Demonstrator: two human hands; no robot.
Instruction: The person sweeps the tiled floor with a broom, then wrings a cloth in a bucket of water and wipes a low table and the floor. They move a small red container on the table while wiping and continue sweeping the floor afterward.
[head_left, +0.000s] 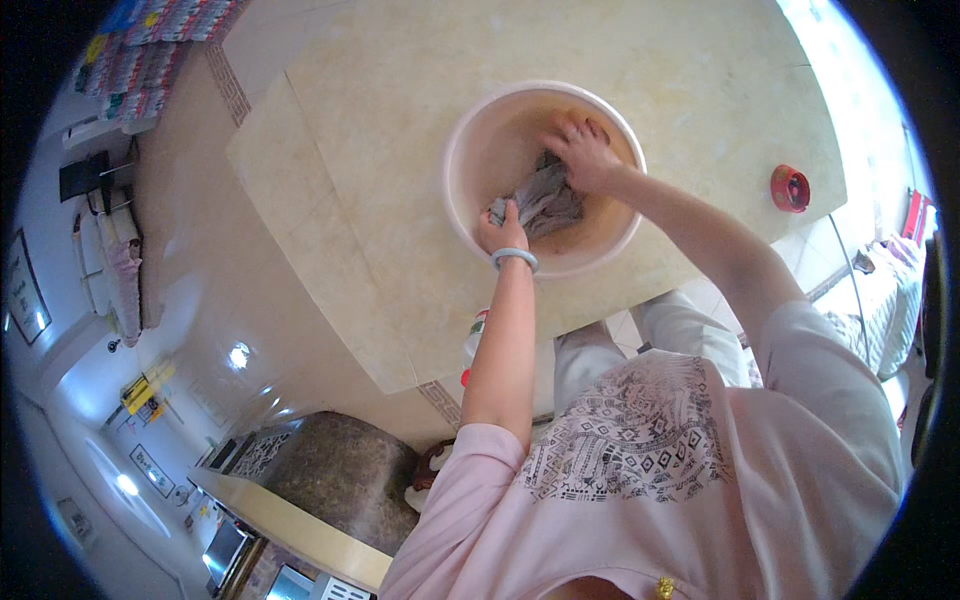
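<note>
A round, pale pink plastic basin (459, 135) stands on a light tabletop, with water in it. A wet grey cloth (551, 199) lies bunched in the basin. At the basin's lower left side, my left hand (504, 227) grips one end of the cloth; a pale bangle is on that wrist. My right hand (589, 156) is over the upper right part of the cloth, palm down with fingers apart and a little blurred. It touches or nearly touches the cloth; which of these I cannot tell.
A red round container (790, 188) with small things in it stands near the table's right edge. A bottle with a red cap (466, 375) is partly hidden behind my left forearm. A dark-topped table (345, 472) stands at the lower left. A cable hangs beyond the right table corner.
</note>
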